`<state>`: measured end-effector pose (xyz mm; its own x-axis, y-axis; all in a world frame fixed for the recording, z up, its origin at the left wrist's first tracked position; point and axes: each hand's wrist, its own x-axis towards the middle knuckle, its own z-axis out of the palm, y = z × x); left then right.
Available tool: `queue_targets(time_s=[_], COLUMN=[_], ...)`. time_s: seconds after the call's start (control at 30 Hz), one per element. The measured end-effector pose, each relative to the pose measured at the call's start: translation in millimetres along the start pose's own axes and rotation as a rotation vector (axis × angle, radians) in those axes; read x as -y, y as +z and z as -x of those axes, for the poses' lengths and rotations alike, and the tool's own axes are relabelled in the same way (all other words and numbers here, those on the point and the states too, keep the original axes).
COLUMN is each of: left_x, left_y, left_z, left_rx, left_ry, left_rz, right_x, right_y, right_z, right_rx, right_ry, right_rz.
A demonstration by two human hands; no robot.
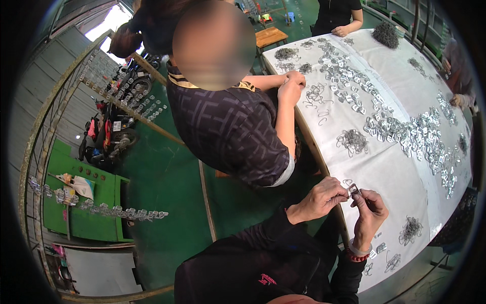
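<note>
Over the near edge of the white-covered table, my left hand pinches at something small, mostly hidden by its fingertips. Close beside it, my right hand grips a small square metal buckle between thumb and fingers. The buckle is tilted, with its opening visible, and the left fingertips meet its near side. A bent wire hook lies on the cloth just beyond my hands. To the right sits a loose pile of wire hooks; another hook pile is farther off.
Shiny metal buckles spread across the white table. A co-worker in a dark patterned shirt sits close on my left; others are at the far and right sides. Racks of hanging metal pieces and parked motorbikes stand left.
</note>
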<state>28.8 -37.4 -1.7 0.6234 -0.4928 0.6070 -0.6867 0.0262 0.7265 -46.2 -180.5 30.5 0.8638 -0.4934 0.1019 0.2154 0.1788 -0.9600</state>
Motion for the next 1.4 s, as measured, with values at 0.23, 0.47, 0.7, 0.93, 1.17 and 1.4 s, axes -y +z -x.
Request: queue_targets(time_s=[0.23, 0.47, 0.7, 0.93, 1.17, 1.4], left_x=[3.4, 53.5, 130.5, 165.2, 151.8, 111.7], left_y=[-11.5, -6.3, 21.0, 41.9, 42.2, 18.5], left_z=[21.8, 14.2, -54.1, -59.6, -68.5, -54.9], left_rx=[-0.026, -0.165, 0.126, 0.231, 0.160, 0.148], left_ry=[-0.117, -0.510, -0.247, -0.069, -0.199, -0.472], left_rz=[0.092, -0.039, -0.521, -0.653, -0.523, 0.023], right_x=[-2.8, -15.0, -23.0, -21.3, -12.0, -4.3], right_y=[13.5, 9.1, -2.8, -12.6, -7.8, -6.8], right_z=[13.5, 32.2, 48.7, 56.2, 67.2, 79.7], right_rx=[0.066, 0.163, 0.316, 0.287, 0.238, 0.220], right_ry=[-0.007, 0.139, 0.295, 0.359, 0.244, 0.222], right_rz=[-0.009, -0.085, -0.138, -0.148, -0.077, 0.022])
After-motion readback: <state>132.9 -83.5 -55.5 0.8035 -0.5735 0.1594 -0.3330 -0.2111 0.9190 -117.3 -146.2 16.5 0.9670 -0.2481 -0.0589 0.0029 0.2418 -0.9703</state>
